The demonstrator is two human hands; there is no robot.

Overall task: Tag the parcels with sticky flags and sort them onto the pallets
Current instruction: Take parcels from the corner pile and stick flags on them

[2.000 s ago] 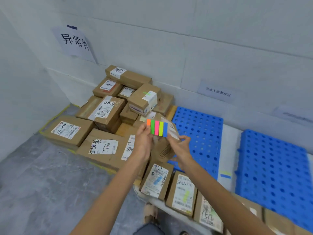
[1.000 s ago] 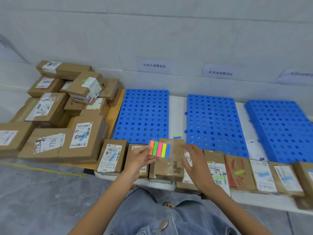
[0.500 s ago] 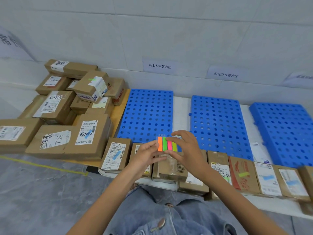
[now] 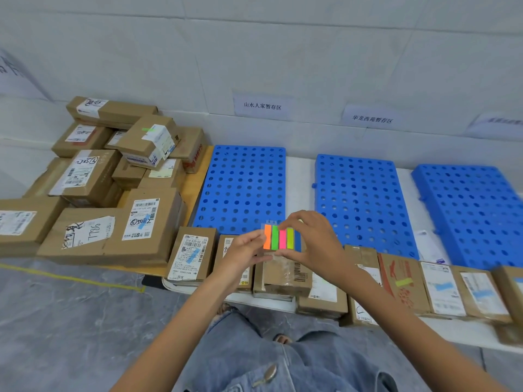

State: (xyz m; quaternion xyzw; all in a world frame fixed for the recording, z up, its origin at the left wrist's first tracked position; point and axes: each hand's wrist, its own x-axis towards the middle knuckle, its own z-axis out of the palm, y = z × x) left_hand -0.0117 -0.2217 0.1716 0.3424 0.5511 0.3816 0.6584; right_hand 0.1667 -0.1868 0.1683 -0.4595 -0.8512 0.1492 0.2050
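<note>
Your two forearms reach forward from the bottom of the view and meet above the near edge of the white board (image 4: 300, 176). Your left hand (image 4: 242, 250) is turned thumb-up and pinches the left margin of the sticky flags (image 4: 278, 236) between thumb and fingertips. Your right hand (image 4: 314, 244) arches over the sheet's right side with its fingers curled round it, so both grips are narrow and closed on the sheet. The flags are held upright in the air, just above the row of parcels (image 4: 441, 290) that lines the board's near edge and in front of the left pallet (image 4: 243, 179). Orange, green, pink and yellow strips show; the sheet's right edge is covered by your right fingers, and I cannot tell whether they are pinching a single flag or the whole sheet. The brown parcel (image 4: 285, 274) directly below your hands is partly hidden by them. The middle pallet (image 4: 359, 199) lies in full view, while the right pallet (image 4: 475, 210) is blurred and cut off at the frame's right side. The stacked boxes (image 4: 113, 179) off the board's left edge run out of frame, and the rightmost wall sign (image 4: 498, 123) is too smeared to read.
</note>
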